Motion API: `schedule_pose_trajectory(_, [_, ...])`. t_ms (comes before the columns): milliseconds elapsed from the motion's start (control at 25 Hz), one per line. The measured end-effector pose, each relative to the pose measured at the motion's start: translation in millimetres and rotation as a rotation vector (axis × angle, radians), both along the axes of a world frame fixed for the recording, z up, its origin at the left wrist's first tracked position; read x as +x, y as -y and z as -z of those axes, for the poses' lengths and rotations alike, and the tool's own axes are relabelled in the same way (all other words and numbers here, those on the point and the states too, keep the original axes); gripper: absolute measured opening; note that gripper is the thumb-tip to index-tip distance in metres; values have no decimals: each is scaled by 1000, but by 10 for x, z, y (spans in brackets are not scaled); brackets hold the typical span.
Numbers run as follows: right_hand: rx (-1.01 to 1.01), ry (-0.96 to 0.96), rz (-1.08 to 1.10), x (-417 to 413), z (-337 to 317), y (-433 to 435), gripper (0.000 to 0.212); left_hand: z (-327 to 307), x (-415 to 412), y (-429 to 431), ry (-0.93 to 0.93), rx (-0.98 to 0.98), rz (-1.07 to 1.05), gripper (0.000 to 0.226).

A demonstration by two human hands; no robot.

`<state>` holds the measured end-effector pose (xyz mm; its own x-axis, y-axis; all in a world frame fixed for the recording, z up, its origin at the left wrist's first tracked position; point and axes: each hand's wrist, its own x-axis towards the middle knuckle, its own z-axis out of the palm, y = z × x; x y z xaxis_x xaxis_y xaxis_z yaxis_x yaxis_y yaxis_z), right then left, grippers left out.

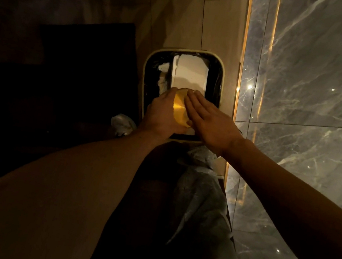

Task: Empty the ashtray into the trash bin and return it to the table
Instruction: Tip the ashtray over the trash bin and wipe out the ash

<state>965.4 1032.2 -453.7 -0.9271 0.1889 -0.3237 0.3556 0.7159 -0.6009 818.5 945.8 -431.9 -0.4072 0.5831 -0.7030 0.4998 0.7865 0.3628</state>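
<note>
A round amber glass ashtray (180, 108) is held upside down or on edge over the trash bin (148, 62), a cream-rimmed square bin with a black liner. My left hand (163, 114) grips the ashtray from the left. My right hand (209, 122) lies flat, fingers together, against the ashtray's underside on the right. Inside the bin lie a white box (189, 72) and crumpled white paper (164, 67).
A grey marble wall (318, 97) with a lit gold strip (240, 73) runs along the right. A dark piece of furniture (81, 64) stands left of the bin. Beige floor tiles (223, 25) lie beyond. My legs in grey trousers (198, 201) are below the hands.
</note>
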Motion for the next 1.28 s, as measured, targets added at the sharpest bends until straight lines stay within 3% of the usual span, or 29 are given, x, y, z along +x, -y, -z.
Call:
schedule_pose_trajectory(200, [14, -31, 110, 31, -56, -8, 58, -15, 27, -9, 41, 35, -7, 98])
schedule_pose_trajectory(320, [12, -17, 41, 91, -65, 17, 61, -1, 33, -24, 6, -14, 14, 105])
schedule_pose_trajectory(480, [39, -91, 143, 21, -112, -18, 58, 5, 25, -34, 44, 34, -6, 93])
schedule_pose_trajectory(600, [5, -39, 42, 63, -36, 36, 62, 6, 39, -57, 8, -21, 14, 101])
schedule_pose_trajectory(720, [41, -98, 135, -26, -52, 24, 56, 17, 46, -43, 44, 33, -37, 87])
schedule_pose_trajectory(880, [35, -80, 63, -45, -7, 76, 57, 12, 51, -91, -1, -1, -23, 93])
schedule_pose_trajectory(1000, [58, -78, 133, -103, -30, 72, 55, 8, 67, -127, 12, 49, -25, 74])
schedule_pose_trajectory(1160, [12, -46, 86, -70, -6, 96, 56, -10, 26, -108, 23, 29, -25, 88])
schedule_pose_trajectory(1280, [54, -98, 160, -142, -62, 53, 57, -19, 25, -130, 29, 37, -3, 79])
